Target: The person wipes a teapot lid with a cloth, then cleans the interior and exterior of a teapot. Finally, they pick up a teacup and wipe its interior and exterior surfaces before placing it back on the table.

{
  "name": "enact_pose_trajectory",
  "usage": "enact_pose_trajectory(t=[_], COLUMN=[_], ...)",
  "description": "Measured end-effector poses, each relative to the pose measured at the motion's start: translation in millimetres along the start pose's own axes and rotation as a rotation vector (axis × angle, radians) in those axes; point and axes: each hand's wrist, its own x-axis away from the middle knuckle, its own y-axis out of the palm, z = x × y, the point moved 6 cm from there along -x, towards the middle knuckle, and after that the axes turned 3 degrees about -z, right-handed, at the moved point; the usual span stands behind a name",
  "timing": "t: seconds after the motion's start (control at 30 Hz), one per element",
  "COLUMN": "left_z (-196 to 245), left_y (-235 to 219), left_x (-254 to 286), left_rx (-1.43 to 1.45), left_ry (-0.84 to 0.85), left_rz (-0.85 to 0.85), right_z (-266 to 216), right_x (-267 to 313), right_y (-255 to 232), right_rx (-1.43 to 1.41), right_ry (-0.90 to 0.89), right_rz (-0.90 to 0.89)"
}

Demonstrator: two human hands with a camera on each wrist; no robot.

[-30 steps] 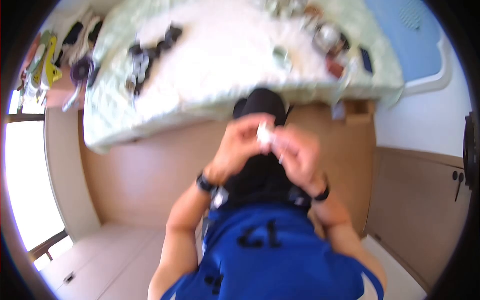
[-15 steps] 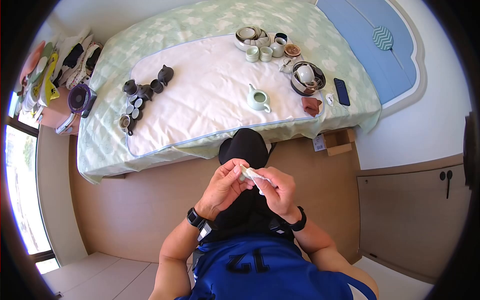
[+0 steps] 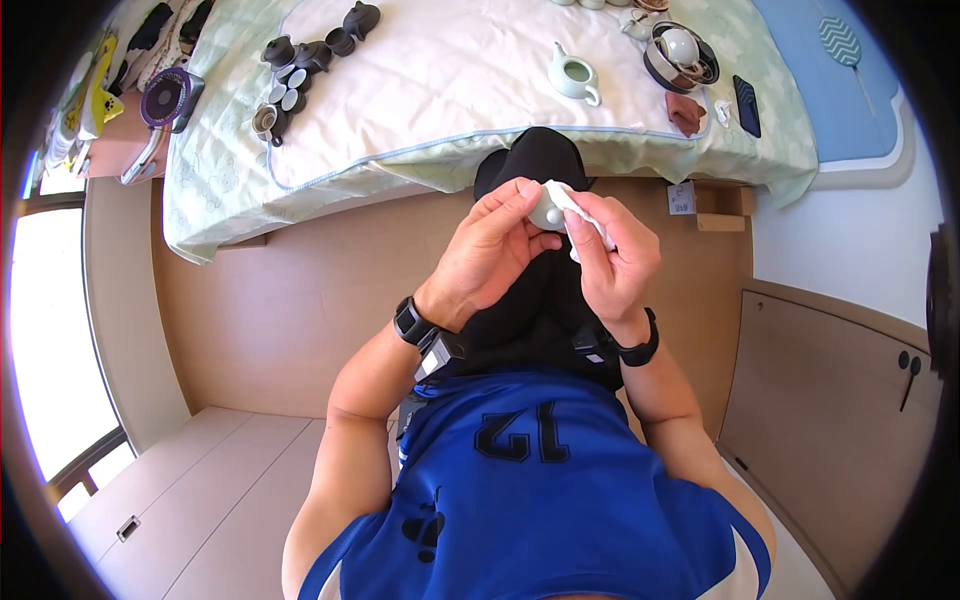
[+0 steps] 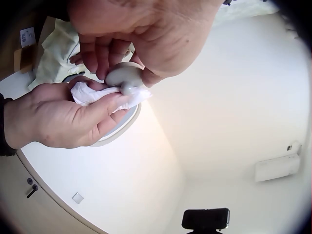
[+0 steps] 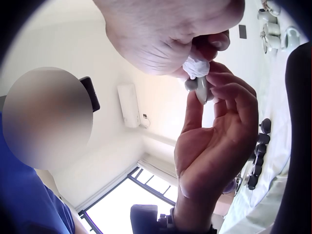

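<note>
My left hand [image 3: 487, 245] pinches a small pale green teapot lid [image 3: 546, 213] by its edge, between thumb and fingers. With thumb and fingers, my right hand [image 3: 620, 258] grips a crumpled white tissue [image 3: 562, 196] and presses it against the lid beside the round knob. Seen from the left wrist, the lid [image 4: 121, 74] is tilted, its knob against the tissue [image 4: 84, 93]. The right wrist view shows the lid [image 5: 203, 90] nearly edge-on. A matching green teapot [image 3: 574, 76], its top uncovered, stands on the bed beyond my knees.
Dark teaware [image 3: 312, 56] stands at the left of the white pad [image 3: 440, 85]. To the right are a pot holding pale teaware [image 3: 680, 55], a brown cloth [image 3: 685, 113], a crumpled tissue [image 3: 723, 112] and a phone [image 3: 746, 106]. An opened carton [image 3: 722, 205] sits below the bed's edge.
The head view has shifted, so the bed sits higher in it. The lid has turned to show its knob and face, and the right hand's tissue lies across it.
</note>
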Motion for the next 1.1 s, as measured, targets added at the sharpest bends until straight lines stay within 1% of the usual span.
enact_pose_trajectory(t=[0.03, 0.07, 0.17, 0.2, 0.3, 0.4, 0.53, 0.57, 0.67, 0.7, 0.8, 0.83, 0.87, 1.0, 1.03, 1.1], left_z=[2.4, 4.1, 6.0, 6.1, 5.4, 7.6, 11.6, 13.8, 13.0, 12.2, 8.5, 5.9, 3.7, 8.3, 8.5, 9.3], left_y=[-1.2, -1.4, 0.4, -2.0, -0.5, -5.4, -6.3, -3.2, -8.3, -5.2, 2.5, -0.8, -2.4, 0.8, 3.7, 5.5], left_x=[0.0, 0.5, 2.4, 2.3, 3.0, -0.6, -4.8, -6.3, -8.3, -7.8, -5.2, -4.5, -2.5, 2.5, 1.2, 3.3], left_rx=[-0.004, -0.008, 0.001, 0.024, 0.067, 0.036, -0.049, -0.042, -0.179, -0.18, -0.213, -0.246, -0.279, -0.528, -0.535, -0.479], left_ry=[0.004, 0.009, 0.008, 0.015, 0.054, 0.144, 0.164, 0.185, 0.165, 0.146, 0.092, 0.072, 0.052, 0.034, 0.074, 0.057], left_rz=[-0.024, -0.048, -0.035, -0.006, 0.035, 0.029, 0.064, 0.065, 0.117, 0.108, 0.062, 0.033, 0.007, 0.032, -0.002, -0.007], right_z=[0.6, 2.4, 6.3, 6.9, 14.7, 19.6, 21.5, 20.5, 12.2, 10.1, 7.1, 5.4, 7.1, 8.6, 14.5, 27.1], right_x=[-0.4, -1.1, -1.6, -0.7, 0.9, 7.5, 13.2, 14.2, 15.4, 13.4, 7.4, 3.2, 1.2, -3.6, -2.8, -3.2], right_y=[0.6, 1.1, 4.5, 5.7, 4.0, 7.1, 9.3, 10.4, 10.8, 8.8, 2.0, 0.3, 0.1, -10.7, -12.1, -13.9], right_rx=[0.029, 0.003, -0.068, -0.08, -0.083, -0.15, -0.188, -0.164, -0.115, -0.056, -0.017, -0.029, -0.034, -0.043, -0.085, -0.18], right_ry=[-0.009, 0.025, 0.131, 0.158, 0.175, 0.24, 0.305, 0.296, 0.201, 0.144, 0.129, 0.082, 0.118, 0.289, 0.344, 0.426], right_rz=[-0.02, -0.016, -0.004, 0.005, 0.024, 0.046, 0.021, -0.005, -0.039, -0.043, -0.025, 0.004, -0.02, -0.095, -0.084, -0.079])
